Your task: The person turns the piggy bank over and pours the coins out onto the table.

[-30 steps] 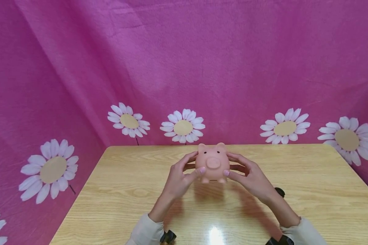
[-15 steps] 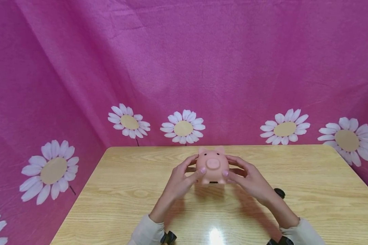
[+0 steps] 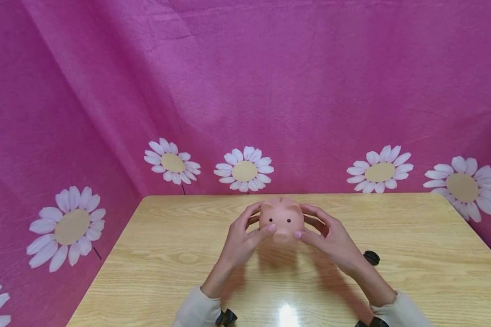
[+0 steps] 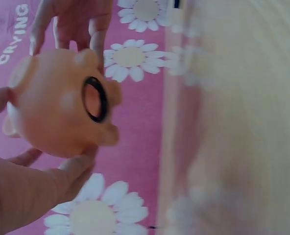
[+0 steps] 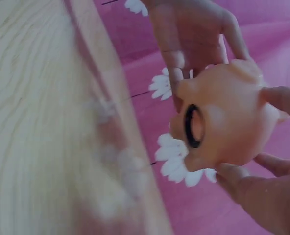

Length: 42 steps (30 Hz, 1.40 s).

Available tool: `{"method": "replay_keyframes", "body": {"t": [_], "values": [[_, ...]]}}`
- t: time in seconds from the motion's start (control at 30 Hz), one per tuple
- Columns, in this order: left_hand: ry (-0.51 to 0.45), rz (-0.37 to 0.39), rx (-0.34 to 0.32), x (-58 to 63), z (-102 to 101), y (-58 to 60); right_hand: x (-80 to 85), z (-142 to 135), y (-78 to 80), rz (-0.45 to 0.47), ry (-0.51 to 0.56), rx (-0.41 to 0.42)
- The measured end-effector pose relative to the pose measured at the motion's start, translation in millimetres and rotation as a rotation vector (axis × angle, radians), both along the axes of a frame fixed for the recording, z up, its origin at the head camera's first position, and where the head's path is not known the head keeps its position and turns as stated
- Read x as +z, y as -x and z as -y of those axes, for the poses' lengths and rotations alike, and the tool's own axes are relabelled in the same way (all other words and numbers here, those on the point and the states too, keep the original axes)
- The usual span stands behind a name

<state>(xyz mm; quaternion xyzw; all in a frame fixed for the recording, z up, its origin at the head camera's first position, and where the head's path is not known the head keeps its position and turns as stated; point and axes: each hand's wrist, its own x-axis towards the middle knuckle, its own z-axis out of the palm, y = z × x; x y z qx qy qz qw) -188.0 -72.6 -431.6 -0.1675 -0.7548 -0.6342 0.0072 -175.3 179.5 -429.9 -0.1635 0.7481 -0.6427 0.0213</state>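
Note:
A pink piggy bank (image 3: 281,211) is held above the table between both hands, its snout tipped downward and a small slot showing on its crown in the head view. My left hand (image 3: 239,240) grips one side, thumb at the front and fingers curling behind. On the other side my right hand (image 3: 335,240) holds it the same way. Both wrist views show the underside of the piggy bank (image 4: 52,103), with short feet and a round black-rimmed opening (image 5: 194,126). A small round black cap (image 3: 371,258) lies on the table beside my right forearm.
The light wooden table (image 3: 167,254) ends at a pink cloth (image 3: 311,91) printed with white daisies, hanging behind and at the left. Black wrist devices (image 3: 226,317) sit at both cuffs. A bright light reflection lies on the near tabletop.
Between my hands the piggy bank has tipped forward: its snout has moved lower and the top slot has come into view. Both hands keep their grip and have barely shifted.

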Motion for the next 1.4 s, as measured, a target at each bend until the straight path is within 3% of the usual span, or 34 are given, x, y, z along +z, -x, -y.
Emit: {"method": "replay_keyframes", "body": {"t": [0.1, 0.17, 0.3, 0.4, 0.6, 0.97, 1.4], "values": [[0.066, 0.043, 0.029, -10.5, -2.5, 1.7, -8.8, 0.3, 2.9, 0.039, -0.030, 0.016], [0.026, 0.016, 0.028, -11.5, -4.0, 0.1, -9.5, -0.6, 2.6, 0.004, -0.010, 0.017], [-0.117, -0.189, -0.012, 0.2, -5.2, -4.7, 2.2, -2.5, 0.2, -0.213, 0.095, 0.034], [-0.151, -0.264, -0.037, 6.2, -4.8, -3.6, 7.7, -4.3, 3.0, -0.298, 0.148, 0.077], [-0.115, -0.183, -0.039, 4.3, -3.4, 0.9, 0.6, -5.7, 10.5, -0.252, 0.173, 0.100], [-0.088, -0.135, -0.027, 2.2, -3.6, 1.5, -4.3, -6.1, 9.3, -0.200, 0.179, 0.084], [-0.033, -0.157, -0.063, 0.7, 2.2, 2.8, -1.9, -6.3, 5.9, -0.123, 0.101, 0.008]]}}
